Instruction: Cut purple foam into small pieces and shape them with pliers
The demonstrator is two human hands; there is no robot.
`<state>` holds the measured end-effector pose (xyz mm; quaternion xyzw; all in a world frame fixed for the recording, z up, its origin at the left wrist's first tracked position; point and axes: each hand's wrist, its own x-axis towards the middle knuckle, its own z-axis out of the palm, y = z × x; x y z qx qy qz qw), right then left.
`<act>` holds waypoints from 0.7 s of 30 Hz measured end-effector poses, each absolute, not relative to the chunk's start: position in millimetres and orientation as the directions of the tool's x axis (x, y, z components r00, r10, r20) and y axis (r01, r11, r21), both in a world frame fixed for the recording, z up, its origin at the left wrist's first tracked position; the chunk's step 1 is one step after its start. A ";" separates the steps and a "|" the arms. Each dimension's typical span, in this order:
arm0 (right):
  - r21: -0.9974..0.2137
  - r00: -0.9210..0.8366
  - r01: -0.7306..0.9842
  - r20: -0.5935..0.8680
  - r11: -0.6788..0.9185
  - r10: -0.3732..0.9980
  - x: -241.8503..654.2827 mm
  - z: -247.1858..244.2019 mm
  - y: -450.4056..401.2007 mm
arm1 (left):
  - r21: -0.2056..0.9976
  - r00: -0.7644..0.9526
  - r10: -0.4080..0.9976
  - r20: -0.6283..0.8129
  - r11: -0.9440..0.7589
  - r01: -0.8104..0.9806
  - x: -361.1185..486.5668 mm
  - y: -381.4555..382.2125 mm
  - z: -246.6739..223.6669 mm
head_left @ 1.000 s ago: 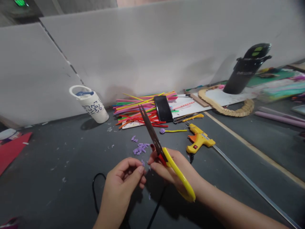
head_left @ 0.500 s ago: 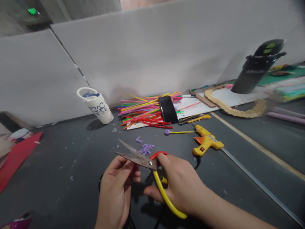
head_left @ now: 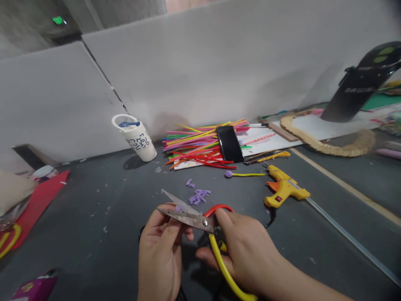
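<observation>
My right hand (head_left: 246, 240) grips a pair of scissors (head_left: 200, 221) by the handles, one red and one yellow. The blades stand apart, pointing left across my left hand (head_left: 163, 246). The left fingers are curled and pinched under the lower blade; what they hold is hidden. A bit of purple shows between the blades beside the left fingertips, and I cannot tell whether it is held. Just beyond the scissors lies a small heap of cut purple pieces (head_left: 199, 196). Farther off, a yellow stem with a purple head (head_left: 246, 174) rests on the dark table.
A yellow glue gun (head_left: 286, 188) with a long clear stick lies at right. Behind are a phone (head_left: 229, 143) and a bundle of coloured pipe cleaners (head_left: 191, 144). A white cup (head_left: 138, 140) and a black bottle (head_left: 357, 92) stand near the partition. Red sheet (head_left: 44, 196) lies left.
The view has shifted slightly left, so everything appears farther right. The scissors remain apart in my right hand, and a purple bit now shows between the blades.
</observation>
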<state>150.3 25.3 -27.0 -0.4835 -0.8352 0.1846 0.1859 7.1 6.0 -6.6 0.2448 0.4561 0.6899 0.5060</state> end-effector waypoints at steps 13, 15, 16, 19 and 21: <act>-0.433 -0.456 0.753 0.200 0.496 0.867 147.4 -30.0 24.7 | 0.868 -0.340 0.931 -0.134 -0.056 -0.494 9.6 6.4 -6.0; -0.430 -0.459 0.757 0.189 0.493 0.868 147.3 -30.2 24.1 | 0.867 -0.339 0.931 -0.138 -0.051 -0.495 9.9 5.9 -6.0; -0.427 -0.460 0.759 0.183 0.491 0.869 147.1 -30.1 23.9 | 0.867 -0.341 0.930 -0.141 -0.050 -0.495 10.0 5.9 -6.0; -0.424 -0.461 0.761 0.179 0.491 0.869 146.5 -29.7 23.2 | 0.867 -0.341 0.929 -0.146 -0.047 -0.497 10.1 6.7 -6.5; -0.423 -0.462 0.759 0.185 0.495 0.867 146.0 -29.7 22.7 | 0.865 -0.340 0.929 -0.147 -0.046 -0.499 9.9 7.4 -7.0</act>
